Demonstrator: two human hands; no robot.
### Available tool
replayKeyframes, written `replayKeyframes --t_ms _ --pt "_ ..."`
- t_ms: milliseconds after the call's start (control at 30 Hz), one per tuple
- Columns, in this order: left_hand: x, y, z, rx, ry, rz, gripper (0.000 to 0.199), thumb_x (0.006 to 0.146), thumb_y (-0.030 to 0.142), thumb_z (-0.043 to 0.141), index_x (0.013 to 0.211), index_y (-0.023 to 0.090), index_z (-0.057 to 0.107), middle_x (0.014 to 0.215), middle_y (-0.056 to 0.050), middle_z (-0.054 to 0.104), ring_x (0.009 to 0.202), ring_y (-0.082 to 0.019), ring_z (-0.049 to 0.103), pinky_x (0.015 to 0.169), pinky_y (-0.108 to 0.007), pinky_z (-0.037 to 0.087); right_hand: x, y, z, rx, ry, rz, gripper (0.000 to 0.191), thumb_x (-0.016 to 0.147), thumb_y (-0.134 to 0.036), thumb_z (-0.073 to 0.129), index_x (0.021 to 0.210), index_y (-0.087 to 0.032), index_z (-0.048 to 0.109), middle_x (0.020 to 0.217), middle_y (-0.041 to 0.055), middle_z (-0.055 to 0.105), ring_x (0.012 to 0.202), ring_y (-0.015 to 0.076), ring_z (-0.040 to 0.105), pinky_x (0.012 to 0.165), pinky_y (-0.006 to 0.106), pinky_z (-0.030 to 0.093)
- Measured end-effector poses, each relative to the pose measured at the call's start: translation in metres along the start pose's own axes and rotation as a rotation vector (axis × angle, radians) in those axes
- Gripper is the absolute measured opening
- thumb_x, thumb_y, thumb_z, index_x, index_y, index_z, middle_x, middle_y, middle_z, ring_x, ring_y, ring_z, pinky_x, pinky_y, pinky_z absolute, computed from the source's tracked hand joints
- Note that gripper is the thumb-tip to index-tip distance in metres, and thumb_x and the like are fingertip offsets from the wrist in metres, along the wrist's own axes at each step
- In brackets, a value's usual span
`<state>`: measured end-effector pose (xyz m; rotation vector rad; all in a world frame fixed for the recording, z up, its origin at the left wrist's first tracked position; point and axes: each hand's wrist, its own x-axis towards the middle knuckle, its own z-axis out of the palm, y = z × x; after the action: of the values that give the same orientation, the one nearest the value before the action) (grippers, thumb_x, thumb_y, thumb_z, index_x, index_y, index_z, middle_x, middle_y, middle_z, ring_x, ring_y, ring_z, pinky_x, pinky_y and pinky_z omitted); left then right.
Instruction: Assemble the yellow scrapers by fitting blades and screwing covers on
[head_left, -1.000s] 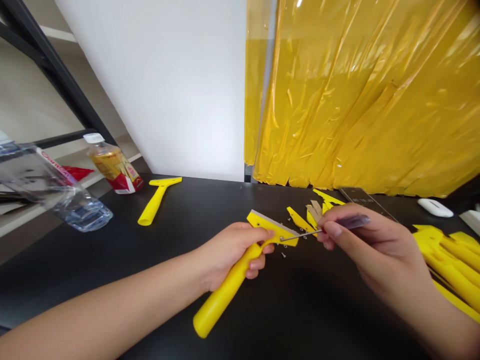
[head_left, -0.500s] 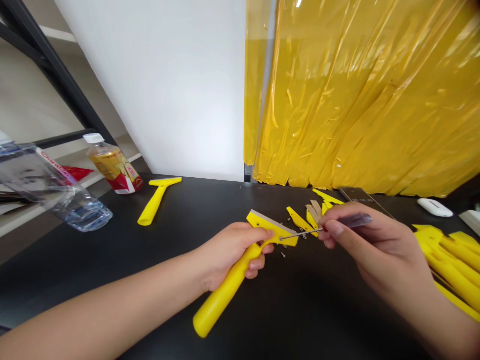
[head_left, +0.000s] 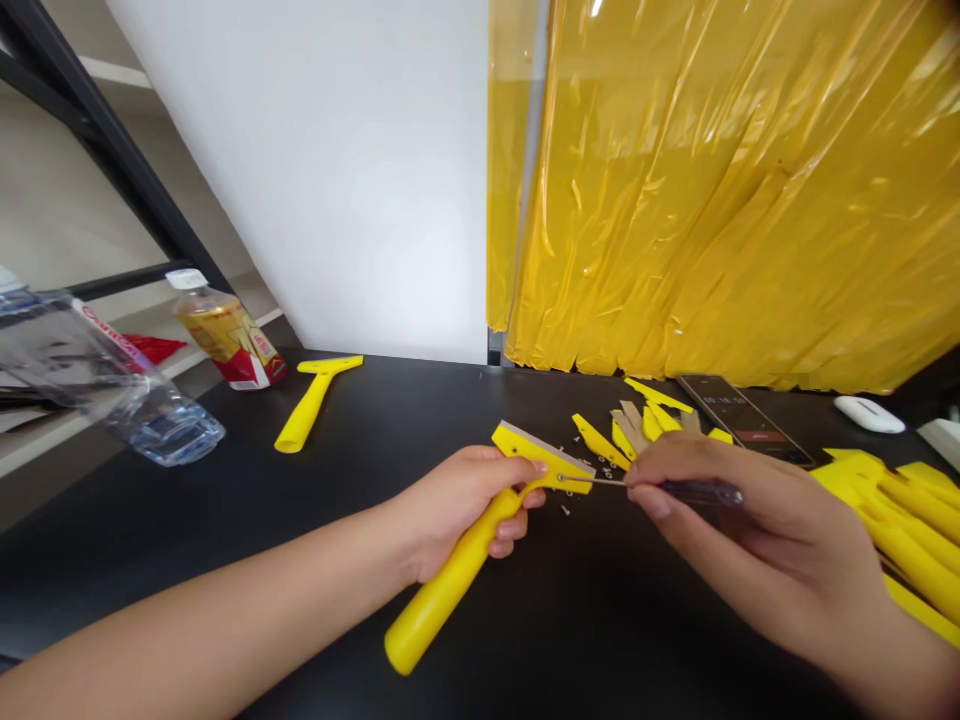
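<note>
Right hand [head_left: 739, 540] dropped, gripping a screwdriver [head_left: 701, 491] against the scraper [head_left: 450, 585] clenched in left hand [head_left: 461, 510].

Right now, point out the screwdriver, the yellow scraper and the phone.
screwdriver [head_left: 592, 481], head view, on its steel shaft
yellow scraper [head_left: 454, 590], head view, on its handle
phone [head_left: 739, 418], head view, on its screen

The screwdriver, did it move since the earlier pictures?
Yes. The screwdriver swung: its handle dropped toward the person, further from the phone on the table, while its tip stayed at the yellow scraper.
</note>
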<state>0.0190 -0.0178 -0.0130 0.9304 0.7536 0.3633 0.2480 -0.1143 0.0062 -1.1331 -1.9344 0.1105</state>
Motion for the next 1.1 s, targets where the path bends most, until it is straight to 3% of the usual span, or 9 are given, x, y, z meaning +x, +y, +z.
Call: replayKeyframes --t_ms 133,300,400,467,567,667,800,1100 --pt "-0.001 0.000 0.003 0.035 0.016 0.011 0.026 0.090 0.034 0.072 0.077 0.015 0.060 0.073 0.002 0.054 0.046 -0.005 0.040 0.044 -0.022 0.029 0.002 -0.002 0.001 -0.046 -0.009 -0.014 0.017 0.096 -0.020 0.067 0.109 -0.031 0.066 0.094 0.0007 0.078 0.076 0.0186 0.075 0.069 0.030 0.058" --pt "-0.004 -0.001 0.006 0.115 0.055 0.006 0.031 0.090 0.038 0.071 0.071 0.016 0.059 0.052 0.005 0.044 0.043 -0.007 0.038 0.045 -0.023 0.031 -0.002 -0.006 0.002 -0.240 0.090 -0.028 0.019 0.096 -0.024 0.068 0.112 -0.029 0.060 0.086 0.0003 0.076 0.066 0.0189 0.073 0.063 0.031 0.057" --pt "-0.005 -0.001 0.007 0.170 0.091 0.043 0.034 0.092 0.040 0.069 0.069 0.017 0.058 0.047 0.005 0.043 0.042 -0.009 0.039 0.045 -0.023 0.031 -0.003 -0.011 0.001 -0.306 0.024 -0.091 0.016 0.097 -0.022 0.064 0.110 -0.029 0.058 0.088 0.0015 0.076 0.069 0.0210 0.073 0.065 0.033 0.056" --pt "-0.005 0.001 0.007 0.200 0.146 0.086 0.034 0.091 0.041 0.069 0.068 0.018 0.057 0.047 0.004 0.045 0.042 -0.009 0.040 0.045 -0.023 0.032 -0.003 -0.014 0.001 -0.318 -0.029 -0.087 0.015 0.098 -0.022 0.060 0.112 -0.027 0.057 0.094 0.0039 0.077 0.075 0.0231 0.075 0.066 0.035 0.055" --pt "-0.004 0.005 0.006 0.251 0.243 0.167 0.033 0.090 0.041 0.069 0.069 0.019 0.056 0.050 0.004 0.048 0.043 -0.010 0.041 0.046 -0.024 0.032 -0.003 -0.015 0.003 -0.395 -0.022 -0.043 0.008 0.101 -0.028 0.058 0.109 -0.025 0.057 0.090 0.0052 0.077 0.069 0.0243 0.074 0.058 0.036 0.052" --pt "-0.006 0.010 0.003 0.383 0.320 0.271 0.038 0.092 0.044 0.065 0.066 0.020 0.055 0.049 0.003 0.048 0.044 -0.011 0.042 0.049 -0.025 0.034 -0.003 -0.013 0.005 -0.479 0.027 0.003 0.016 0.103 -0.036 0.056 0.112 -0.022 0.057 0.090 0.0080 0.077 0.067 0.0260 0.074 0.055 0.036 0.050" --pt "-0.011 0.016 -0.001 0.575 0.445 0.378 0.046 0.094 0.048 0.063 0.059 0.021 0.049 0.050 0.003 0.049 0.047 -0.011 0.044 0.051 -0.026 0.034 -0.002 -0.013 0.008 -0.556 -0.008 0.021 0.016 0.104 -0.037 0.052 0.108 -0.022 0.058 0.085 0.0072 0.075 0.059 0.0239 0.070 0.050 0.034 0.044" --pt "-0.010 0.022 -0.005 0.667 0.561 0.438 0.048 0.095 0.048 0.061 0.057 0.021 0.048 0.050 0.003 0.049 0.047 -0.012 0.045 0.050 -0.027 0.032 -0.004 -0.009 0.026 -0.588 -0.052 0.050 0.016 0.106 -0.032 0.048 0.115 -0.021 0.055 0.091 0.0079 0.075 0.064 0.0249 0.072 0.054 0.035 0.046"
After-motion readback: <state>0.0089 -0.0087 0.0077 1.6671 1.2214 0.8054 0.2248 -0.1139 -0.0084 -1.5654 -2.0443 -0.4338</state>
